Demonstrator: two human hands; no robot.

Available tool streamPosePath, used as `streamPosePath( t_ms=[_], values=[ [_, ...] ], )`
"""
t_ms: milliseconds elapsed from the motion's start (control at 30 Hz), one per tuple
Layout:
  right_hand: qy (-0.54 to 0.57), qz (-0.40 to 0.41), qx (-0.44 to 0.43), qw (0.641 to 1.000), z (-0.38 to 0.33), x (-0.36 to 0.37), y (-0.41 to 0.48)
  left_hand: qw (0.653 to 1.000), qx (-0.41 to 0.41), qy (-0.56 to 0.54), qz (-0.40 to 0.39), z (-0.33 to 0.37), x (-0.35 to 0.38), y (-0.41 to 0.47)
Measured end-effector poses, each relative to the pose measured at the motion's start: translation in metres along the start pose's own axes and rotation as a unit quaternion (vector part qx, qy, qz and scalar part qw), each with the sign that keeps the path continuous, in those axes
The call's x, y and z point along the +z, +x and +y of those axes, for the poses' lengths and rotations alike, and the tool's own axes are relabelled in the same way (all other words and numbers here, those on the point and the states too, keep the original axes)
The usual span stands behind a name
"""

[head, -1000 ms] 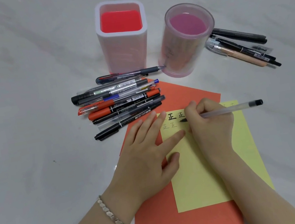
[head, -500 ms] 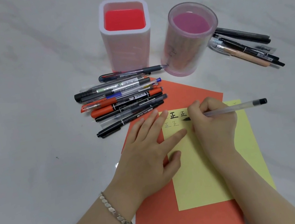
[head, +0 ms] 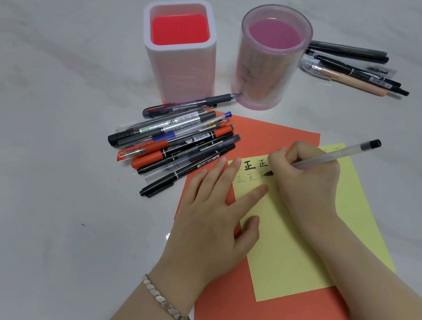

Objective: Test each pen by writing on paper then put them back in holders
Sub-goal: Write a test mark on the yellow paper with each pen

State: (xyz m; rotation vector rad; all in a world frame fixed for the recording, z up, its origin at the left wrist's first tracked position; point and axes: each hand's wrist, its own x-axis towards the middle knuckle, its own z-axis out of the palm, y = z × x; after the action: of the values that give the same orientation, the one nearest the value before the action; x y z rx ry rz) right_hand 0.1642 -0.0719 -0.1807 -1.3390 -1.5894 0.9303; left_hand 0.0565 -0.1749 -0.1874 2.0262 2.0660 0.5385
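My right hand (head: 309, 185) grips a clear-barrelled pen (head: 343, 153) with a black end, its tip touching the yellow paper (head: 304, 256) in the second row of written characters. That yellow sheet lies on an orange sheet (head: 228, 305). My left hand (head: 215, 226) rests flat with fingers spread, pressing the left edge of both sheets. A pile of several pens and markers (head: 173, 143) lies left of the paper. Behind it stand a white square holder (head: 183, 61) with a red bottom and a clear round holder (head: 271, 60) with a pink bottom, both holding no pens.
A second group of several pens (head: 351, 69) lies to the right of the round holder. One dark pen (head: 189, 104) lies across in front of both holders. The white marble table (head: 32, 133) ends at a near edge by my forearms.
The pen tip has shifted slightly right along the second row, where a new stroke has appeared. My left hand stays pressed on the paper.
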Motion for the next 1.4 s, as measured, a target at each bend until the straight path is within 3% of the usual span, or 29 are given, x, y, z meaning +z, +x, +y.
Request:
streamPosePath(
  t_ms=[967, 1167, 1300, 1400],
  values=[
    [0.002, -0.005, 0.006, 1.000, 0.000, 0.000, 0.000, 1.000, -0.004, -0.002, -0.008, 0.000, -0.001, 0.001],
    [-0.003, 0.017, 0.026, 1.000, 0.000, -0.001, 0.001, 1.000, 0.002, -0.003, -0.003, 0.000, -0.001, 0.001],
    [0.055, 0.046, 0.065, 0.995, -0.003, -0.007, 0.005, 1.000, 0.002, -0.007, 0.004, -0.001, 0.000, 0.001],
    [0.068, 0.005, 0.080, 0.994, -0.007, -0.020, 0.004, 1.000, 0.007, -0.008, 0.003, -0.002, 0.000, 0.001]
  ],
)
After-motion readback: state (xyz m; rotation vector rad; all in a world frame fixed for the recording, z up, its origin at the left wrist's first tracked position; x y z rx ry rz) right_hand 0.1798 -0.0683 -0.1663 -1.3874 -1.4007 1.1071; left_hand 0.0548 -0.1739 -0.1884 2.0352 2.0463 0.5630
